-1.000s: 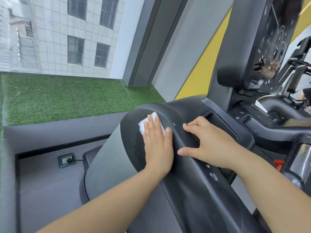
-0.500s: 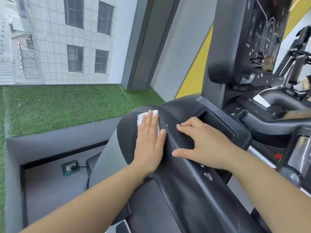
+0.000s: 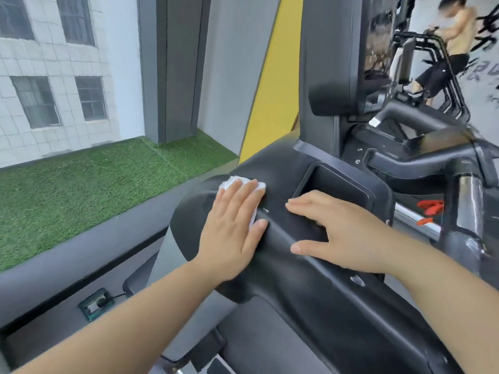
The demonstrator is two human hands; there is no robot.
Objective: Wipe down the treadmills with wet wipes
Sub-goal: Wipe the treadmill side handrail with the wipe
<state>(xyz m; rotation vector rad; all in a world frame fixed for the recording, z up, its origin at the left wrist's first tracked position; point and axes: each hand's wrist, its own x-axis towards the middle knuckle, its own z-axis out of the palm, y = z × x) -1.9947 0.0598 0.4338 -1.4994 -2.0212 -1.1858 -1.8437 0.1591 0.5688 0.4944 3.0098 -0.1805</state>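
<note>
The left hand (image 3: 232, 228) has advanced up the rounded end of the treadmill (image 3: 310, 306) and now presses the wipe (image 3: 237, 183) near the top edge. More of the wipe, bunched, shows beyond the fingertips. The right hand (image 3: 343, 236), arched earlier, now lies flatter, fingers straighter and reaching the corner of the tray recess (image 3: 337, 182). The view has swung right, and a person (image 3: 445, 49) on a far machine is now visible.

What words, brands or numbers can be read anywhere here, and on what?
Nothing is legible.
Black brush marks on the far wall: cut off and blurred, unreadable.
Treadmill console screen: seen edge-on, reflections only.
Floor socket: no readable marking.
</note>
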